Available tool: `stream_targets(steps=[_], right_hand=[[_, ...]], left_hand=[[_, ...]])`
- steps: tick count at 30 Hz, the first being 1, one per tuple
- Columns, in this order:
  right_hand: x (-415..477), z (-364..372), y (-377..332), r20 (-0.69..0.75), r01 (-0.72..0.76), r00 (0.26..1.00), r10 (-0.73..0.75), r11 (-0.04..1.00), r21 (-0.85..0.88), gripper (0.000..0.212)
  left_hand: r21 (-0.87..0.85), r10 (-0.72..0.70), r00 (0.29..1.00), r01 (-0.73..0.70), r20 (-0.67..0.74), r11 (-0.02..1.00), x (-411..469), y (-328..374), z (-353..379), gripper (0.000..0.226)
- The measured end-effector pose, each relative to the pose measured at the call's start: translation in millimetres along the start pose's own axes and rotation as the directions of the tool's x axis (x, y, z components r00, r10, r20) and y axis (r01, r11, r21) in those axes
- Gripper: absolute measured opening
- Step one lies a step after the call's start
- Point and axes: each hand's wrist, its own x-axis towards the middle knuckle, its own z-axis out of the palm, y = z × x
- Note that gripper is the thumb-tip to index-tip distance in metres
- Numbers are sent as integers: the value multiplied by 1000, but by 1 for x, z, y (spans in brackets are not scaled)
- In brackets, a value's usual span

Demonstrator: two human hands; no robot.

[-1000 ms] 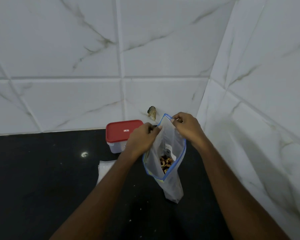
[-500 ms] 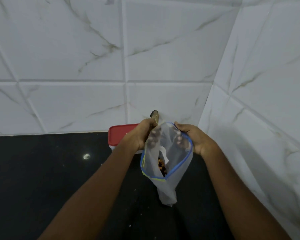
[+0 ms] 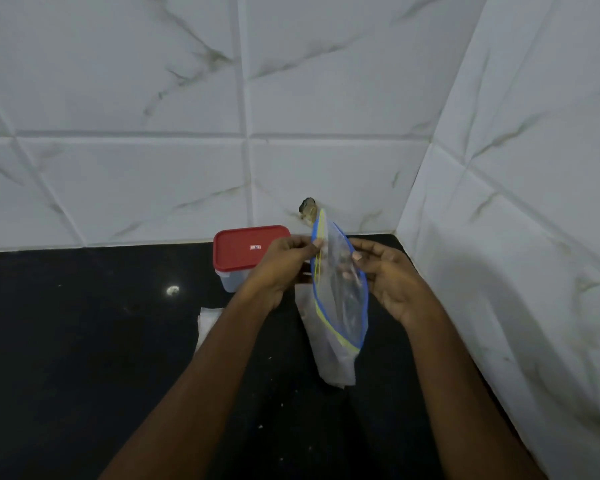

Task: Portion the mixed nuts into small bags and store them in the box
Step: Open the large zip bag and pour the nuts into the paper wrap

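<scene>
Behind left hand pinching zip bag, red-lidded box, flat bags

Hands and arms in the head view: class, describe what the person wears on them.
Nothing visible. The left forearm and right forearm are bare to the frame's bottom edge, with no sleeve in view. The left hand and right hand have no gloves, and no ring, watch or bracelet shows. Dim light hides finer marks.
</scene>
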Motion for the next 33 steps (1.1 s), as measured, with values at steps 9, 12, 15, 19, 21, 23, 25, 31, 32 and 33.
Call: stream_targets(steps=[9,12,15,19,21,23,25,31,32,33], right_hand=[[-36,-1,21,-137,-90,990,24,861,-501,44],[-52,-5,29,-170,-130,985,35,796,-591,26],[-63,-3,32,-136,-108,990,38,824,-556,19],[-72,5,34,-78,-58,997,28,908,-414,14],[-77,7,34,-61,-73,997,52,909,-411,18],[-82,5,33,-60,-112,994,95,884,-455,21],[-87,3,33,-38,-133,991,131,867,-479,17],[-98,5,38,0,-99,994,106,937,-335,16],[-100,6,39,-8,-98,995,101,945,-313,18],[-102,7,39,-10,-95,995,96,951,-296,19]], left_hand=[[233,-56,998,64,-41,970,-38,-27,-4,54],[382,-87,996,94,-38,919,-62,-39,-2,44],[425,-129,991,102,34,900,-79,-45,5,44],[335,-88,996,83,0,939,-86,-52,17,29],[240,-86,996,92,-32,966,-87,-55,17,21],[151,-93,994,100,-54,983,-89,-56,17,22],[107,-105,993,111,-59,988,-92,-57,20,30],[85,-103,991,110,-82,990,-99,-64,26,16],[67,-101,990,108,-94,992,-100,-63,27,17],[61,-95,991,102,-99,993,-100,-63,27,21]])
